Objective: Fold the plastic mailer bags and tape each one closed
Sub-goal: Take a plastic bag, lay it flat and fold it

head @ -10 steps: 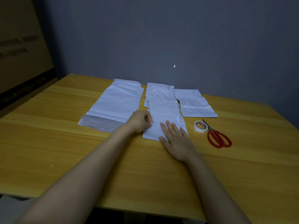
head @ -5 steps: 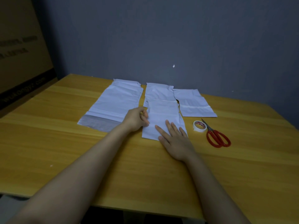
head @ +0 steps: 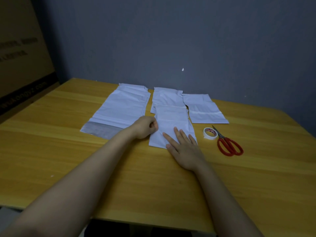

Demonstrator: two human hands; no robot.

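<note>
Pinning the folded mailer bag (head: 172, 120) at table centre with the right hand (head: 184, 147), fingers straight and flat on its 5 o'clock corner, likely stopping the fold from springing open. Pinching its 9 o'clock edge in the curled left hand (head: 145, 127), apparently steadying the crease. Keeping the tape roll (head: 209, 133) and red scissors (head: 229, 144) at 3 to 4 o'clock, near for sealing. Overlapping a second mailer (head: 166, 98) at 12 o'clock, crowding a third mailer (head: 202, 108) at 1 o'clock and a large unfolded mailer (head: 123, 106) at 10 o'clock. Leaving bare table (head: 68, 151) from 6 to 8 o'clock for sliding.
</note>
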